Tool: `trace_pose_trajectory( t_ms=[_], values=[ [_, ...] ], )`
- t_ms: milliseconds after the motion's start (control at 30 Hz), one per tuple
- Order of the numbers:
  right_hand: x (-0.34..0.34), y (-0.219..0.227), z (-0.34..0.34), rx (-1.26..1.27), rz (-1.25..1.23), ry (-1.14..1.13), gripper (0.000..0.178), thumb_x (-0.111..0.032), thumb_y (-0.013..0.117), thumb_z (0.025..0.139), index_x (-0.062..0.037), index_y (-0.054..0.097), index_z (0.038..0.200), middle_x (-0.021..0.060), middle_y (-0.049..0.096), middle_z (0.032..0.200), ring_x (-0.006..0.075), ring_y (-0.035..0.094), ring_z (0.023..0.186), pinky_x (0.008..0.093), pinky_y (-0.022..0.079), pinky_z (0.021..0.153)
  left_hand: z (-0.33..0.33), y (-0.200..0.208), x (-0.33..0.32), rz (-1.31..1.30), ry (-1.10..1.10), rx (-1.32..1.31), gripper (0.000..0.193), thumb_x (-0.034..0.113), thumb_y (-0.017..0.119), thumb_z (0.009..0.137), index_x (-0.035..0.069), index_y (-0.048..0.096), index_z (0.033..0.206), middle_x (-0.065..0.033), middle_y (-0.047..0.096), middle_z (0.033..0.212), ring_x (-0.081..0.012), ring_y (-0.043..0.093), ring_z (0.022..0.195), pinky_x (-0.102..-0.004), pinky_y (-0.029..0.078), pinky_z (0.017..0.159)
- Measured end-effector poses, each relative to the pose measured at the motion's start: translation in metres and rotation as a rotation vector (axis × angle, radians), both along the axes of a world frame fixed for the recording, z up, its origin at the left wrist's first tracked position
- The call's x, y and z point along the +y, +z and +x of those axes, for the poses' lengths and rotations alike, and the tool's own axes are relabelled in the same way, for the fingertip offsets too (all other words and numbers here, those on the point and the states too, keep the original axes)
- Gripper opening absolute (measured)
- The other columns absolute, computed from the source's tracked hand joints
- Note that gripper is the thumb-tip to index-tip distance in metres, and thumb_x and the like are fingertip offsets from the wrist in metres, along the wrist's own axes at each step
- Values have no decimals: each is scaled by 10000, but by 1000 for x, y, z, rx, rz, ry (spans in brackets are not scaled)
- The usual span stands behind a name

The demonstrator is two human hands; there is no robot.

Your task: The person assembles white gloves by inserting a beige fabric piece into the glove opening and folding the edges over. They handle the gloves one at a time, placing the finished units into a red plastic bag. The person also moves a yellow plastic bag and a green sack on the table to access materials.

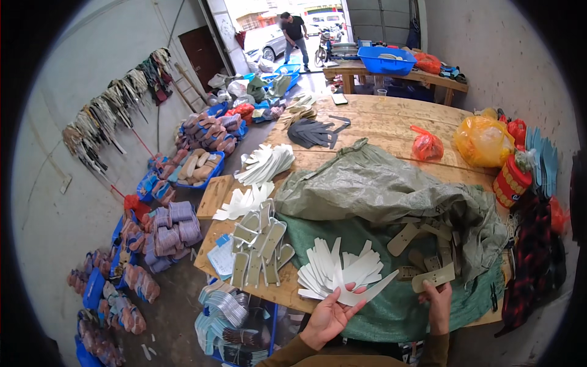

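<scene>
Near the table's front edge, my left hand [329,319] is closed on a white curved strip [374,290], a V-shaped flat piece with pointed ends. A fanned pile of similar white strips [317,269] lies just beyond it on the green woven sheet [306,231]. To the right, my right hand [438,307] grips a beige insole board [433,278], rounded at one end and with small dark marks. More insole boards [403,239] lie loosely beyond that hand, partly under the grey-green woven sack [354,183].
Stacked beige pieces with white edging [262,241] stand at the table's left. Beyond are white strip bundles [266,164], dark strips [310,133], a red bag [427,145] and a yellow bag [484,142]. Blue bins [269,324] crowd the left floor. A person [293,40] stands at the doorway.
</scene>
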State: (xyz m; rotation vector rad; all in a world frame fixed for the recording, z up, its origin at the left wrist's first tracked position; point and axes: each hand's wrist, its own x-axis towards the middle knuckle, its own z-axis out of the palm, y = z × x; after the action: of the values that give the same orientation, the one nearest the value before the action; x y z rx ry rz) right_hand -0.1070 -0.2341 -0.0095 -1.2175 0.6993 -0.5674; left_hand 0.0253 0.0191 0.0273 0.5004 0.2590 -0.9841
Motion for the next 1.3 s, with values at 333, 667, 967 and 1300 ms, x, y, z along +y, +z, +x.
trace_pose_trajectory(
  t_ms=[333,667,967,1300],
  values=[
    [25,0,-16,201,-529,100,209,-60,682,865,32,641,1047,129,698,988,210,668,887,319,517,815,11,8,-15,-27,18,-59,480,313,365,1064,5,348,1432,-260,394,1464,-334,404,1376,-474,401,1127],
    [69,66,37,-114,-873,492,263,-5,735,789,7,649,1037,143,682,948,282,675,803,337,520,685,-14,0,-17,-9,-92,-48,474,345,369,1066,45,383,1434,-184,495,1404,-234,528,1244,-389,448,1052],
    [79,47,50,-148,-905,506,256,-11,739,777,3,623,1004,144,656,903,326,652,758,371,510,634,-16,-3,-14,-5,-44,-45,458,323,375,1067,25,420,1411,-146,497,1399,-241,499,1276,-425,402,1098],
    [72,41,48,-180,-960,515,256,-7,735,777,-2,606,998,139,635,879,321,639,732,372,497,608,-19,-7,-17,1,-62,-54,465,328,363,1069,26,410,1420,-144,497,1399,-249,500,1277,-425,401,1095]
  ],
)
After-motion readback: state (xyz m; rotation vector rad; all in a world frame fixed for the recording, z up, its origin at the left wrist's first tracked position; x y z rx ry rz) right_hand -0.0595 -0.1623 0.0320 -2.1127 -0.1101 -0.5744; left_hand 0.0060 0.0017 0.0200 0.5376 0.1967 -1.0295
